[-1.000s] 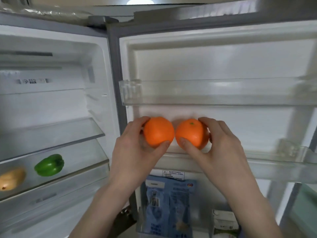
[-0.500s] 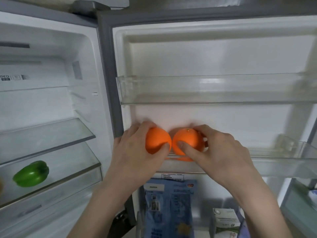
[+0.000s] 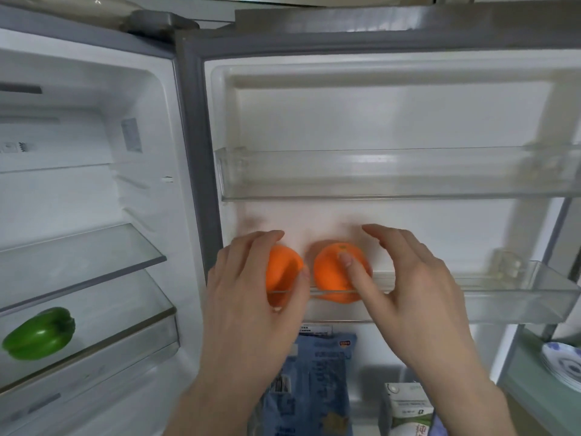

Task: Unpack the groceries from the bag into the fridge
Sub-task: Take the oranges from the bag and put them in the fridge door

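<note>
At the middle door shelf [image 3: 471,297] of the open fridge, the person's fingers [image 3: 352,269] are where the change shows: a second ago both hands held the two oranges up in front of the door, and now the fruit sits down inside the clear shelf, its lower part visible through the plastic front wall. The right hand [image 3: 418,287] has loosened, its fingers spread and mostly lifted, with only the thumb touching the right orange [image 3: 330,272]; it no longer grips it. The left hand [image 3: 248,297] is curled round the left orange [image 3: 279,269], fingers over the top and thumb on the near side. The two oranges lie just beside each other at the left end of the shelf. I judge this item all but placed, with only the letting go left, so the hands should soon be free to go back to the bag, which is not in view. Above is another clear door shelf [image 3: 377,171], bare as far as I can see. Below, in the bottom of the door, stand a blue packet [image 3: 317,382] and a white and green carton [image 3: 408,410]. To the left, inside the fridge, a green pepper [image 3: 39,333] lies on a glass shelf [image 3: 103,313]. At far right, outside the door, patterned plates [image 3: 562,363] are stacked on a pale green bench [image 3: 531,379].
</note>
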{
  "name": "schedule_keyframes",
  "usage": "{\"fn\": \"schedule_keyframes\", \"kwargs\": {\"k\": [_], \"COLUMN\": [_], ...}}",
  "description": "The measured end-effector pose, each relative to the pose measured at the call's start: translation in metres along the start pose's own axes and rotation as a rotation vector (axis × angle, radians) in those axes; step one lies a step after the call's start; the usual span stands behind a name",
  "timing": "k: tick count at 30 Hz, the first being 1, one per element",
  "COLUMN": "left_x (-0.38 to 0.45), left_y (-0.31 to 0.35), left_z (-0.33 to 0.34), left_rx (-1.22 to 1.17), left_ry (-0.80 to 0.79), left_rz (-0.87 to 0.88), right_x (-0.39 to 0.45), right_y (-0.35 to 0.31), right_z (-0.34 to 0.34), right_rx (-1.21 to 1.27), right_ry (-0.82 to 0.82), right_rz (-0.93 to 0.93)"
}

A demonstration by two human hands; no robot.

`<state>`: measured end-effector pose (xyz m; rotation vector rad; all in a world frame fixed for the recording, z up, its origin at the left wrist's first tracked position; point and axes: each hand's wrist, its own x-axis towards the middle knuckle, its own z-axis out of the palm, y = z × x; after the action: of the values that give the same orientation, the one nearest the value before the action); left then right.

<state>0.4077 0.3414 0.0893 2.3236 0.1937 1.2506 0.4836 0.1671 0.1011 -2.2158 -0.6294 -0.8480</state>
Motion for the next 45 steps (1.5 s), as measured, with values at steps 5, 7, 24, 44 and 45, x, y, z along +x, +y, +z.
{"fn": "schedule_keyframes", "kwargs": {"k": [5,7,24,44,45], "left_x": [-0.022,-0.031,-0.111,-0.347,-0.363], "left_y": [-0.001,-0.001,0.100,0.425,0.441], "left_z": [0.014,0.021,0.060,0.085,0.085], "left_rx": [0.024,0.006,-0.105,-0.553,-0.580], "left_ry": [0.144,0.127,-0.046,-0.371,-0.384], "left_rz": [0.274,0.327,0.432,0.709,0.727], "right_x": [-0.030,-0.044,-0.159,-0.443,-0.460], "right_y": [0.010,0.017,0.091,0.131,0.129], "right_z": [-0.002,-0.006,-0.139,-0.464,-0.478], "right_rx": [0.110,0.073,-0.465,-0.964,-0.986], "right_ry": [0.164,0.162,0.176,0.309,0.309], "right_rz": [-0.066,-0.088,-0.022,0.486,0.519]}}
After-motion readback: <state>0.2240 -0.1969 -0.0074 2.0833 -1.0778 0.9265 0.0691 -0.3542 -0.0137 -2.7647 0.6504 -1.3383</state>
